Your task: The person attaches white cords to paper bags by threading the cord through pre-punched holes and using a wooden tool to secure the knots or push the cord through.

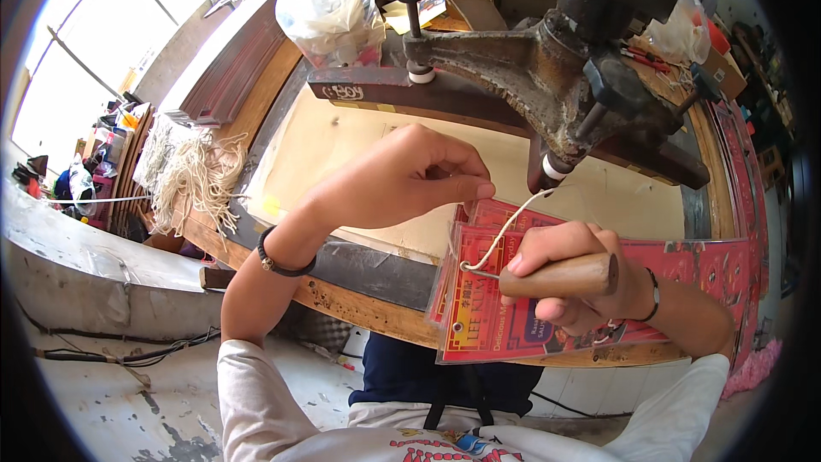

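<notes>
My right hand (573, 278) is closed around the wooden handle of an awl (560, 277), its thin metal shaft pointing left. A white cord (503, 238) loops at the shaft's tip and runs up to the right, ending near the press foot. Beneath lie red laminated printed sheets (479, 338), overlapping at the table's front edge, with a metal eyelet near one corner. My left hand (410, 175) is closed in a pinch, its fingertips just above the sheets' upper left corner. What lies between those fingers is hidden.
A dark cast-metal press (530, 64) with knobs and a crossbar stands over a pale board (316, 150). White cords (205, 171) hang at the table's left edge, near stacked dark strips (227, 77). A plastic bag (329, 13) sits behind; more red sheets (727, 274) lie right.
</notes>
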The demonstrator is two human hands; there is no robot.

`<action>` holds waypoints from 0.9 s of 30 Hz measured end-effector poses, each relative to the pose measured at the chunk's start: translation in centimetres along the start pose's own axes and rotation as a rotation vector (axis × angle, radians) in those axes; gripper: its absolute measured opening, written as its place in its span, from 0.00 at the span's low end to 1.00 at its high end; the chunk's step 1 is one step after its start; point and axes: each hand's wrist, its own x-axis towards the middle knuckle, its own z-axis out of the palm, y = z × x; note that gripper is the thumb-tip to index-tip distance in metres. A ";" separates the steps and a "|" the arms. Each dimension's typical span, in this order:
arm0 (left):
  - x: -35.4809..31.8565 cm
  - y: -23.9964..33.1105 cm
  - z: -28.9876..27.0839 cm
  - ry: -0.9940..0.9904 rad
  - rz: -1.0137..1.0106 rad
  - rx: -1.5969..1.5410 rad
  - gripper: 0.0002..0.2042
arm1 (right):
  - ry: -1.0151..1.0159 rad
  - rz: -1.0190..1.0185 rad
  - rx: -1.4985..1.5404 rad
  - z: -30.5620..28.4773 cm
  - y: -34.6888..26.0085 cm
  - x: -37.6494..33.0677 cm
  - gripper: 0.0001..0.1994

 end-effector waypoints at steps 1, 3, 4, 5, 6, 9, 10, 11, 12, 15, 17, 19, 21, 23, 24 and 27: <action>0.0 -0.6 0.1 0.008 0.043 -0.143 0.06 | 0.011 0.028 0.015 0.1 -0.2 0.1 0.14; 0.0 -0.4 0.0 -0.032 0.022 -0.223 0.06 | 0.048 0.126 0.063 0.3 -0.4 0.3 0.11; -0.1 0.4 -0.6 -0.078 -0.036 -0.154 0.07 | 0.058 0.169 0.077 0.4 -0.6 0.4 0.09; -0.2 1.0 -1.0 -0.117 -0.091 -0.083 0.08 | 0.042 0.196 0.075 0.3 -0.7 0.4 0.08; -0.3 0.9 -0.9 -0.100 -0.091 -0.125 0.09 | 0.032 0.202 0.067 0.3 -0.7 0.5 0.08; 0.0 0.2 -0.4 -0.063 -0.078 -0.218 0.10 | 0.019 0.175 0.027 0.5 -0.3 0.5 0.08; 0.0 0.0 -0.4 -0.059 -0.071 -0.225 0.10 | 0.017 0.170 0.014 0.4 -0.4 0.6 0.08; 0.0 -0.1 -0.3 -0.056 -0.066 -0.233 0.10 | 0.015 0.165 0.005 0.4 -0.4 0.5 0.08; 0.0 -0.1 -0.3 -0.051 -0.062 -0.230 0.10 | 0.013 0.160 -0.004 0.4 -0.4 0.5 0.08; 0.0 0.2 -0.3 -0.041 -0.047 -0.230 0.10 | -0.032 0.199 -0.009 0.3 -0.6 0.7 0.10; 0.0 0.1 -0.2 -0.047 -0.031 -0.241 0.10 | -0.064 0.196 -0.056 0.4 -0.7 0.9 0.11; 0.0 0.1 -0.2 -0.056 -0.003 -0.257 0.09 | -0.098 0.149 -0.118 0.4 -0.8 1.0 0.11; -0.1 0.1 -0.3 -0.070 0.017 -0.260 0.09 | -0.133 0.064 -0.168 0.4 -0.6 1.2 0.12; 0.0 -0.3 -0.3 -0.089 0.033 -0.258 0.10 | -0.098 0.039 -0.180 0.4 -0.2 0.8 0.11; -0.1 -0.2 -0.5 -0.125 0.019 -0.238 0.10 | -0.081 0.026 -0.185 0.4 -0.1 0.7 0.11; -0.2 -0.1 -1.3 -0.242 0.022 -0.200 0.13 | 0.009 0.170 -0.002 0.4 -0.3 0.1 0.11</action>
